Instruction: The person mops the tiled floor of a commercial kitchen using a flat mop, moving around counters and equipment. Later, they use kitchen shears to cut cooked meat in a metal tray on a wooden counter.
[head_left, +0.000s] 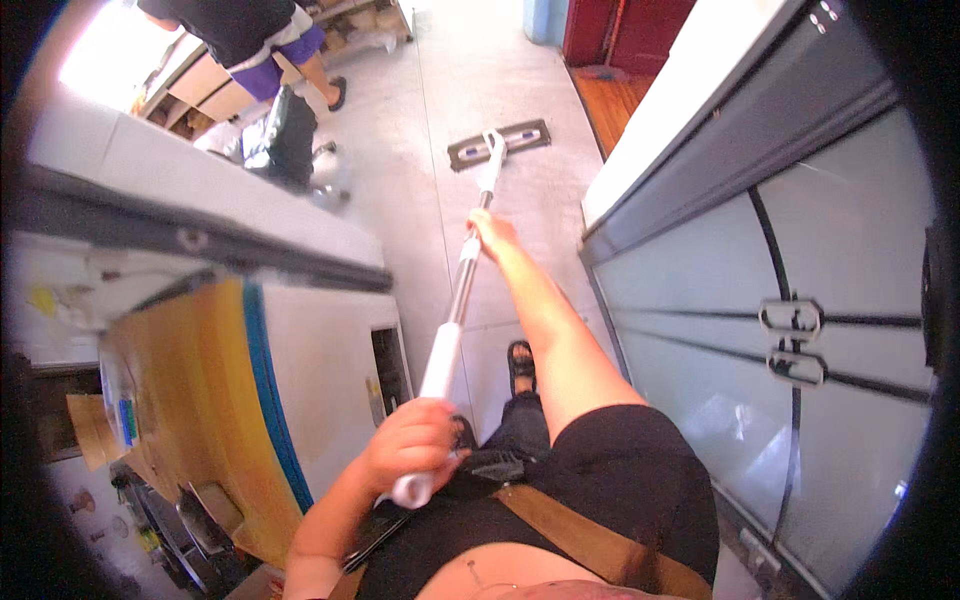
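Observation:
A flat mop runs away from me, its white and metal pole (465, 274) slanting down to the floor. My left hand (412, 442) is wrapped around the white grip near the pole's top end, close to my waist. Farther down, my right hand (493, 231) holds the metal part of the pole with the arm stretched out. The wide rectangular mop head (500, 144), with a grey-brown pad edge, rests on the pale floor (397, 180) ahead of both hands.
Grey door panels with metal handles (791, 319) line my right side. A doorway shows wooden flooring (615, 97). At left are a white partition (330, 345) and a wooden tabletop (187, 390). Beyond, a person (247, 37) stands by a black chair (281, 139) and shelves.

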